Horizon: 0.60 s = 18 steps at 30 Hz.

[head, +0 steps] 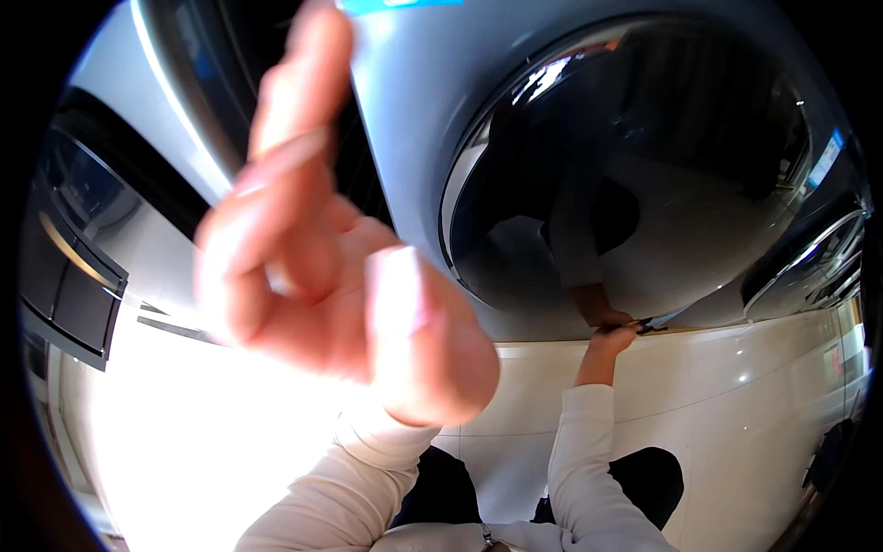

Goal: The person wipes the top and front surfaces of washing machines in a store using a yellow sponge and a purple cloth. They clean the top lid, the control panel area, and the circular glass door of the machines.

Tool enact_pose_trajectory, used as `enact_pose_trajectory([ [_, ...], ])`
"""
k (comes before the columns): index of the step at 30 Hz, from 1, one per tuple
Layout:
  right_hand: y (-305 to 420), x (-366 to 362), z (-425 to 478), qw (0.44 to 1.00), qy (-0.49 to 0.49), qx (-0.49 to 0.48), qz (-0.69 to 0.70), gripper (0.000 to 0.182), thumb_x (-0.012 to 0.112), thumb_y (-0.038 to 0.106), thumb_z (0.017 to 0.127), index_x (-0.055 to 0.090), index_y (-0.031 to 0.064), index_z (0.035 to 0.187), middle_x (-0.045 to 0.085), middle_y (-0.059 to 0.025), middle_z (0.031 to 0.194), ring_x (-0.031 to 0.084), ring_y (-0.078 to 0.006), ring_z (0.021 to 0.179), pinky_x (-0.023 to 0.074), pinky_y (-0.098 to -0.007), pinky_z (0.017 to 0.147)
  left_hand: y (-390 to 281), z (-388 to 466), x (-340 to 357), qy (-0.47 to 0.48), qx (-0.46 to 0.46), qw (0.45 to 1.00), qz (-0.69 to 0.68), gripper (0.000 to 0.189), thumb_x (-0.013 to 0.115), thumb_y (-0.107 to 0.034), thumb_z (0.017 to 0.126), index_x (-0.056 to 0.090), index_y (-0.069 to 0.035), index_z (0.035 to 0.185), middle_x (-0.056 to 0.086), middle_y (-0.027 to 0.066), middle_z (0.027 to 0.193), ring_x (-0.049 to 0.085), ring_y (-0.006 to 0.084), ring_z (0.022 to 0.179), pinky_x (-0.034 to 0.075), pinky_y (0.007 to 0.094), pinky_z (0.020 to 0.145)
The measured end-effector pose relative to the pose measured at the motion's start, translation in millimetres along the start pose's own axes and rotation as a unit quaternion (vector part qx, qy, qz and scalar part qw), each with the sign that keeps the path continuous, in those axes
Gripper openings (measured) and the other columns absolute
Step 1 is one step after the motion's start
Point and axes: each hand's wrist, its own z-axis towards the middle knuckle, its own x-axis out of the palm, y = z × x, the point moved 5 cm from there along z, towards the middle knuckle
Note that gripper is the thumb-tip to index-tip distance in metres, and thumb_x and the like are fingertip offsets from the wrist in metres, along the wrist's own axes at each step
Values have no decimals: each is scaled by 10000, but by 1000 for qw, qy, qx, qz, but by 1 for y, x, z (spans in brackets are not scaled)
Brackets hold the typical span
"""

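Observation:
My left hand (345,297) is raised close to the camera and blurred. Its index finger points up, the other fingers curl loosely, and nothing shows in its grasp. Behind it stands a grey front-loading washing machine (403,138) with a large round dark glass door (662,172). Low by that door, my right hand (615,338) is closed around a small dark object (650,327), which pokes out past the fingers. What this object is, I cannot tell. The glass mirrors my right arm and hand.
Another appliance (179,90) with a bright trim edge stands to the left, beyond a dark gap. Farther right is one more machine with a round chrome-rimmed door (814,255). Pale glossy floor tiles (662,407) run below, with my knees (648,483) bent over them.

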Motion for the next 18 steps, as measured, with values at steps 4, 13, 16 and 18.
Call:
enact_pose_trajectory([
  [4, 61, -17, 7, 988, 94, -56, 108, 541, 359, 396, 1030, 449, 3, 1392, 462, -168, 1420, 454, -324, 1296, 349, -478, 1111, 3, -8, 13, 28, -13, 999, -37, 373, 484, -216, 923, 456, -127, 1284, 538, 283, 1354, 444, 439, 1342, 306, 471, 1114],
  [13, 170, 22, -94, 959, 41, -229, 162, 559, 370, 474, 1034, 429, 85, 1432, 446, -108, 1453, 444, -268, 1310, 347, -418, 1100, -13, 2, -8, -1, -2, 1000, -15, 356, 373, -256, 975, 456, -148, 1304, 515, 269, 1382, 436, 406, 1350, 313, 496, 1132],
  [16, 207, 100, -179, 938, 114, -322, 61, 712, 322, 563, 1028, 259, 48, 1515, 328, -139, 1538, 374, -293, 1379, 290, -412, 1147, -20, 11, -21, -33, 5, 999, -32, 389, 356, -275, 975, 467, -146, 1326, 474, 274, 1416, 420, 407, 1358, 309, 512, 1134],
  [18, 205, 137, -202, 920, 185, -345, 7, 712, 292, 551, 1037, 253, 20, 1509, 329, -168, 1530, 360, -302, 1389, 268, -405, 1160, -29, 22, -32, -89, -1, 994, -68, 427, 339, -306, 977, 483, -138, 1342, 419, 265, 1465, 403, 410, 1362, 293, 534, 1143],
])
